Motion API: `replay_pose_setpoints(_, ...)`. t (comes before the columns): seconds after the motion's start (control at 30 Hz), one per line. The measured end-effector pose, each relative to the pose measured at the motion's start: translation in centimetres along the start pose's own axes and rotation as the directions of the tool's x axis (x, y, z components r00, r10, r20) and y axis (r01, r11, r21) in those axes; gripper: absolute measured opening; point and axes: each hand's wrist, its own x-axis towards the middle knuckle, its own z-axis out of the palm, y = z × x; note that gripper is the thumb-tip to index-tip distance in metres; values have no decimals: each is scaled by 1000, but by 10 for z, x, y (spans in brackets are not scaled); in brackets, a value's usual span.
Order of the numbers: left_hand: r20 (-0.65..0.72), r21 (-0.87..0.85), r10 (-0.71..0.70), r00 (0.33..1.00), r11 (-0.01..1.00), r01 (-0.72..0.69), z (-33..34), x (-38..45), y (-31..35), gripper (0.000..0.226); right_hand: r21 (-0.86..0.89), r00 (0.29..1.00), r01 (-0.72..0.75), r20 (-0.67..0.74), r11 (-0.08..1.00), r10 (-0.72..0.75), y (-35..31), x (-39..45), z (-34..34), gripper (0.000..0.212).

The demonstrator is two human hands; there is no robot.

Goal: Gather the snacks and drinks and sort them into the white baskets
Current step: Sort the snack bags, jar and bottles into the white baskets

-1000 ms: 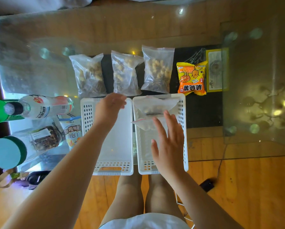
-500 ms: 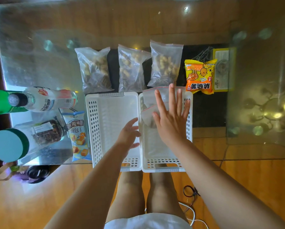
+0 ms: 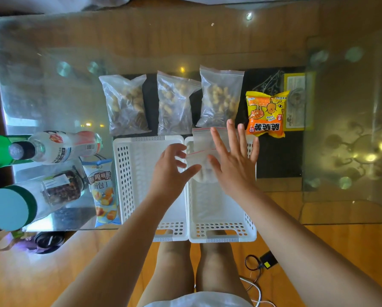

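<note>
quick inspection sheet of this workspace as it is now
surface: glass table
job's things: two white baskets side by side; clear bag in the right one; three zip bags and orange packet beyond; bottles, jar, blue packet at left
clutter: yellow card
hands: left hand and right hand open over the baskets
cables: cord on floor
surroundings: wooden floor

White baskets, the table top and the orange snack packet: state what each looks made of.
White baskets: matte moulded plastic, going by the perforated walls. Table top: clear glass; floor shows through, lights reflect. Orange snack packet: glossy printed film, probably plastic, with crimped ends.
</note>
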Motion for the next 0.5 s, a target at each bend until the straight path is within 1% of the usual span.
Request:
replay_pose_setpoints(0.07,-14,60,6,1000,998,-5,3,13,8,18,-6,999,9,36,1000,-9,3,4,0,56)
replay_pose_setpoints(0.1,-18,83,-1,1000,997,3,2,19,11,9,-2,999,25,47,1000,-25,5,5,-1,55)
replay_pose_setpoints(0.13,-17,109,-5,1000,994,7,1,25,12,7,6,998,45,53,999,-45,7,5,-3,55)
replay_pose_setpoints(0.2,0,167,14,1000,986,-14,-6,36,16,6,55,995,88,48,995,-91,11,8,-10,54)
replay_pose_setpoints(0.23,1,194,50,999,980,-49,-11,42,20,5,99,993,107,33,989,-111,14,12,-16,54)
replay_pose_setpoints(0.3,-17,248,164,986,956,-155,-26,58,28,8,202,991,132,-24,971,-130,19,30,-29,53)
replay_pose_setpoints(0.37,-30,300,269,963,921,-248,-39,85,38,14,277,989,139,-96,951,-117,24,60,-42,51)
replay_pose_setpoints(0.43,-39,359,327,944,886,-292,-48,119,47,22,293,987,139,-120,946,-108,28,96,-49,49)
replay_pose_setpoints(0.5,-16,450,344,939,841,-301,-49,152,55,32,265,991,123,-78,956,-105,31,132,-51,49)
